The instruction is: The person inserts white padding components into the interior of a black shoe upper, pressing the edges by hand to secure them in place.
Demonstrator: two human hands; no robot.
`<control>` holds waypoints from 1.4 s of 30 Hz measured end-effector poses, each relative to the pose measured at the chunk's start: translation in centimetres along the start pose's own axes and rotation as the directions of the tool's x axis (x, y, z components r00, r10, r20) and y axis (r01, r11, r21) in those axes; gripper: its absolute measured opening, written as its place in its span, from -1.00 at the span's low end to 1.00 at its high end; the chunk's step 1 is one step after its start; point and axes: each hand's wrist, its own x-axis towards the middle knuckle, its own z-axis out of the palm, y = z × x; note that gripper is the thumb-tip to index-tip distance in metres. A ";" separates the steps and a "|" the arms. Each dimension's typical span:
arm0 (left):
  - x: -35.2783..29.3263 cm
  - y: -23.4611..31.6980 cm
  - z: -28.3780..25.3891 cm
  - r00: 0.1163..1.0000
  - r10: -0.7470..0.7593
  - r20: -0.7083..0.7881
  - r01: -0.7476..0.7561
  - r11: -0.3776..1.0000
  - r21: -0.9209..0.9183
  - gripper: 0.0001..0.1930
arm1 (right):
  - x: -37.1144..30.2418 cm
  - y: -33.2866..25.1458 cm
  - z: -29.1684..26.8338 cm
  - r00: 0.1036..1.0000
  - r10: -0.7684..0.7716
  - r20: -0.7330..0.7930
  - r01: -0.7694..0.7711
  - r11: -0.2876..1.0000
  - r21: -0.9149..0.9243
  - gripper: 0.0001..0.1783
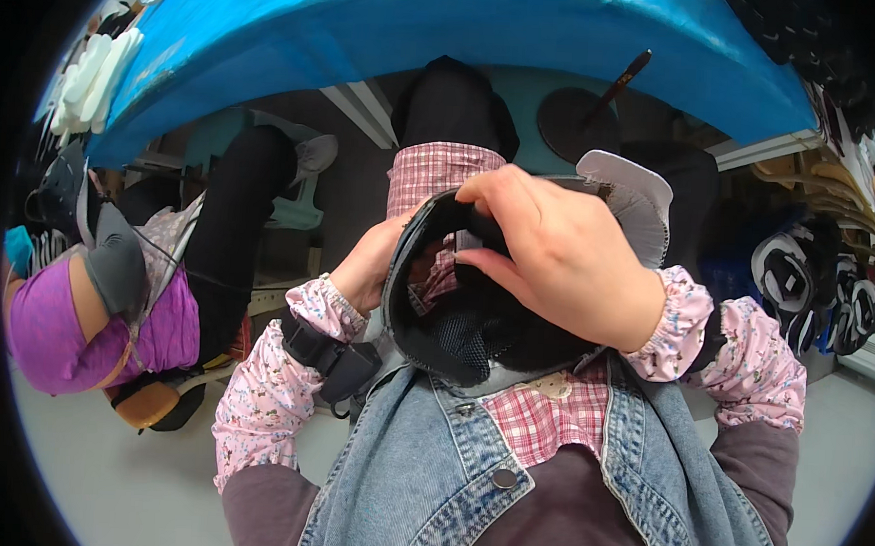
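Note:
Over my lap I hold a black and grey shoe upper [497, 359], its opening turned up toward me so that the dark lining and some mesh show. A pale grey, rounded flap [646, 199] sticks out on its far right side. My left hand [368, 265] grips the left edge, with most of its fingers hidden behind the upper. Across the opening reaches my right hand [565, 254], its index finger bent over the far rim and its thumb inside, closed on the material. A small greyish tab [466, 242] shows by the right thumb tip.
A pink checked cloth [442, 166] covers my knee. Ahead stands a blue-covered table [390, 27], with a brown-handled brush [621, 86] below its edge. Another person in purple [103, 332] sits at the left. Several shoe uppers [799, 269] hang or lie at the right.

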 end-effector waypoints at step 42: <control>3.1 -0.4 -1.1 0.949 0.039 0.311 -0.124 0.958 0.258 -0.66 | 2.3 2.3 1.2 0.974 -0.224 0.020 0.224 0.963 -0.153 -0.87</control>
